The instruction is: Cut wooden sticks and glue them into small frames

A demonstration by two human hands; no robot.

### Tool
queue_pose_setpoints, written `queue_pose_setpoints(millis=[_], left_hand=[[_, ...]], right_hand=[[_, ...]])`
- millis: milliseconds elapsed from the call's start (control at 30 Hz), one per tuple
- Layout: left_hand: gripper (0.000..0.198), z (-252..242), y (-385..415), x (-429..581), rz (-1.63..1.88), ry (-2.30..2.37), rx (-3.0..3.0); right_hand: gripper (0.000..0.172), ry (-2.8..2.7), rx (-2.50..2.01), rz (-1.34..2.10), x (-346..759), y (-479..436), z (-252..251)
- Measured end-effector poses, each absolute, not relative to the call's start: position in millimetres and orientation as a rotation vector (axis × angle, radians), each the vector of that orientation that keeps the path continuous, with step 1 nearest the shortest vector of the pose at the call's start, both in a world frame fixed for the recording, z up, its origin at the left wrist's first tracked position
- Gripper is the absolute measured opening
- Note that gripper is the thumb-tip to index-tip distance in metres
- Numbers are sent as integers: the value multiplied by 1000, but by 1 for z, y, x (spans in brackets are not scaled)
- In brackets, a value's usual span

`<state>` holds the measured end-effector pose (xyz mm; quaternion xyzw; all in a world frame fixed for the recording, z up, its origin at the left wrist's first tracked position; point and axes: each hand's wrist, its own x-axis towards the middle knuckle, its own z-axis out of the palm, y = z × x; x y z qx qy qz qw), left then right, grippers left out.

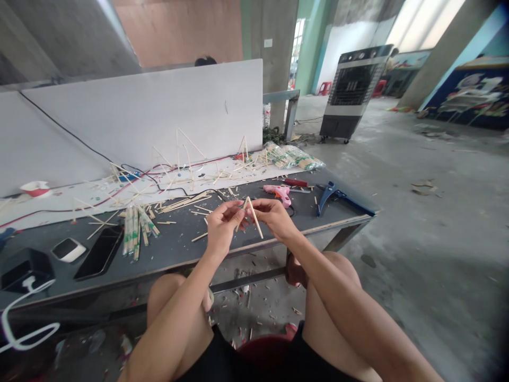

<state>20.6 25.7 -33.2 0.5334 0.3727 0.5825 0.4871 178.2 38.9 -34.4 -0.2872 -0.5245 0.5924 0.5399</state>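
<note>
The left hand (223, 227) and right hand (273, 217) pinch 1 V of thin wooden sticks (256, 224).

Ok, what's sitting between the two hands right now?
In the head view, a thin wooden stick frame, two sticks meeting at a point, sits between the left hand and the right hand, pinched by the fingers of both.

My fingers (234, 209) hide parts of bamboo stick frame (256, 225); person (205, 61) behind white partition board (159, 116) hidden except top of head; wall poster (469, 95) cut off at right edge.
</note>
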Motion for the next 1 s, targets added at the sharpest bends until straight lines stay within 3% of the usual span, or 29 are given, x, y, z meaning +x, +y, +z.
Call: queue_pose_setpoints(millis=[1000], left_hand=[[36, -31, 27, 14, 1434, 978, 1325]], right_hand=[[20, -713, -652, 1218, 251, 64, -23]])
